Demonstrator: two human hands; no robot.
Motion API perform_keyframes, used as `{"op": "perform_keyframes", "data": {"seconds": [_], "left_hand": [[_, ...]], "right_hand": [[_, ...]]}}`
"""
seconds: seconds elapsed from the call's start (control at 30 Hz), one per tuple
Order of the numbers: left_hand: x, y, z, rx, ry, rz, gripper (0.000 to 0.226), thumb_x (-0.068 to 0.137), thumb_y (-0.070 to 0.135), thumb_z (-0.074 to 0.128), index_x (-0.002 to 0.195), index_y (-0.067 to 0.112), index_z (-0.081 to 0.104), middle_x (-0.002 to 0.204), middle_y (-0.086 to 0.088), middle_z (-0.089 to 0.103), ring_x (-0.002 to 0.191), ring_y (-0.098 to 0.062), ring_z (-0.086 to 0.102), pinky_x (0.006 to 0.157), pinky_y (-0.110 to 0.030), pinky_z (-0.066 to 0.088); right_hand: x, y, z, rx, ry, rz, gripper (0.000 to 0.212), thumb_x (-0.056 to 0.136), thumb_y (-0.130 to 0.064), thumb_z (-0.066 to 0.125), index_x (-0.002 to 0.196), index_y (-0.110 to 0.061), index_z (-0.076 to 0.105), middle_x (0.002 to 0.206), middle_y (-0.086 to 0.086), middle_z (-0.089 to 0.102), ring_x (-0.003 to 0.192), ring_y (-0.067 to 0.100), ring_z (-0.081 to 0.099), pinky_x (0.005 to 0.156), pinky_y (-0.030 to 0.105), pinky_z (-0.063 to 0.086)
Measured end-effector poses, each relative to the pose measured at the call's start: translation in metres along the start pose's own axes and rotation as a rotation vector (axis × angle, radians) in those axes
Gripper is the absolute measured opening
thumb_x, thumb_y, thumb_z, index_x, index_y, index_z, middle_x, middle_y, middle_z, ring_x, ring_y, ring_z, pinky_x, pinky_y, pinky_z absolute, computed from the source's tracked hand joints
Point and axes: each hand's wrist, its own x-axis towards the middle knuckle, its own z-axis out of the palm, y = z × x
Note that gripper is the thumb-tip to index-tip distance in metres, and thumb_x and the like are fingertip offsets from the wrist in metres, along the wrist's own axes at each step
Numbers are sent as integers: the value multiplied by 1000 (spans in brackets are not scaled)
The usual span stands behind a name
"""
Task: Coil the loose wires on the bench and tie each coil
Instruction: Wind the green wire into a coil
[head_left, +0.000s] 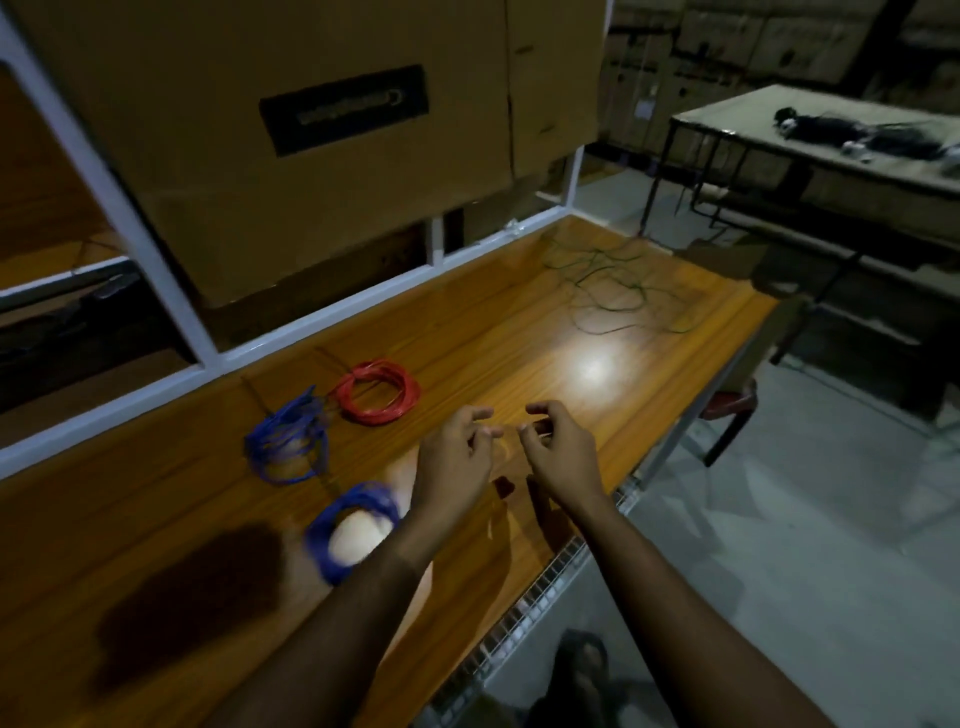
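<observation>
Wire coils (378, 398): two blue, one red

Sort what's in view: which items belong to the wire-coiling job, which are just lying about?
Job:
- red coil
- upper blue coil
- near blue coil
- loose dark wires, not yet coiled
- left hand and right hand, fingers curled; anything pinched is too small to tell

Lying about:
- cardboard box
- far table with dark clutter

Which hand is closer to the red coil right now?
Left. The left hand hovers just right of the red coil, slightly nearer the bench edge; the right hand is farther right, beyond the left.
</observation>
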Motion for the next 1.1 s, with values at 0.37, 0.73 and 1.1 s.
{"op": "perform_keyframes", "data": {"seconds": [0.37,0.73,1.1], "left_hand": [[149,62,140,6,-101,7,33,100,31,55,132,31,51,104,19,70,86,6,64,62,-9,47],[214,78,180,-122,-96,-188,27,101,26,53,128,26,52,96,12,74,86,3,67,74,-18,53],[190,57,137,-688,80,-594,35,99,6,55,130,11,39,84,-14,62,66,-21,60,52,-28,52]], "right_hand": [[208,105,-125,-206,136,63,40,93,-21,61,131,-13,53,126,9,57,111,25,59,84,30,47],[302,137,-129,-167,-98,-3,25,99,-31,53,123,-33,57,101,2,72,82,13,67,65,25,50],[202,108,-100,-62,-348,-270,27,77,-38,41,52,-27,41,54,-5,48,57,5,47,82,33,36]]}}
